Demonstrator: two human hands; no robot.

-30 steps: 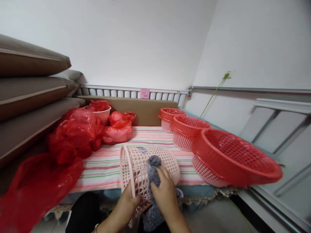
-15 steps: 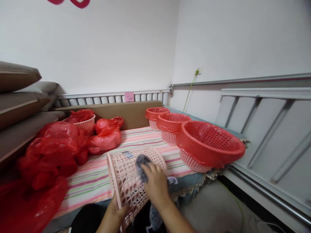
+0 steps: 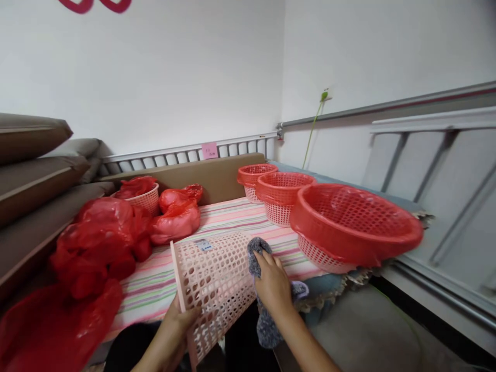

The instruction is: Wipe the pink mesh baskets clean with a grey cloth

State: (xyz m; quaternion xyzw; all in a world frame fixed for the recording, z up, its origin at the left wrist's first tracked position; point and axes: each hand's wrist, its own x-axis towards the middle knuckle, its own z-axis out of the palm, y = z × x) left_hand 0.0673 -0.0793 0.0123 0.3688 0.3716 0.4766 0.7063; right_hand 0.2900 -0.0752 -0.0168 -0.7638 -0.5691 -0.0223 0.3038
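A pale pink perforated plastic basket point(image 3: 217, 274) lies on its side in front of me, its rim toward the left and a blue-and-white label on its upper wall. My left hand point(image 3: 176, 323) grips that rim from below, thumb on the outer wall. In my right hand point(image 3: 273, 281) is a fuzzy grey cloth point(image 3: 267, 328) with a pale purple edge. The cloth is bunched under my fingers against the basket's far right end, and part of it hangs below my palm.
Three pink baskets with red bag liners, the nearest basket point(image 3: 352, 222) largest, stand along the right. Red plastic bags point(image 3: 104, 232) heap on the left beside stacked cushions point(image 3: 39, 170). A striped sheet point(image 3: 228, 217) covers the bed; metal rails point(image 3: 426, 155) run behind and right.
My right hand has slid the cloth rightward along the basket wall, from its middle to its right end. My left hand still holds the rim. The view has shifted slightly.
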